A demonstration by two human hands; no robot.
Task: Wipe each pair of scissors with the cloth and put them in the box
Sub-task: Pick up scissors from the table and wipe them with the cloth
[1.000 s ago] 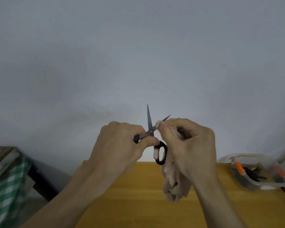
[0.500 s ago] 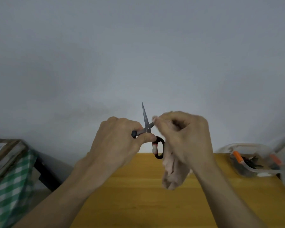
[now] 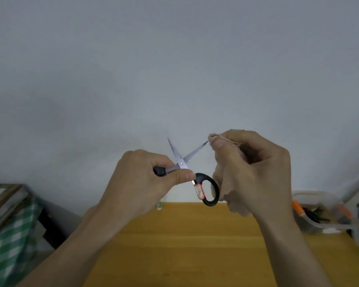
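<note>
My left hand (image 3: 141, 183) grips a pair of black-handled scissors (image 3: 187, 162) near the pivot, blades spread apart and pointing up, above the wooden table (image 3: 184, 245). One handle loop with a red label hangs below my thumb. My right hand (image 3: 251, 172) holds a pale pink cloth (image 3: 234, 201) and pinches it at the tip of the right blade. The rest of the cloth hangs down behind my palm. A clear plastic box (image 3: 323, 216) with orange clasps stands at the table's right edge, with dark scissors inside.
A grey wall fills the upper view. At the left, beside the table, lies a green checked cloth (image 3: 6, 245) over a stack with a wooden-framed item on top. A small green and white object (image 3: 159, 205) stands at the table's far edge.
My right hand slid the cloth outward along the right blade from near the pivot to its tip. The blades now show spread wider. Both hands have risen slightly.
</note>
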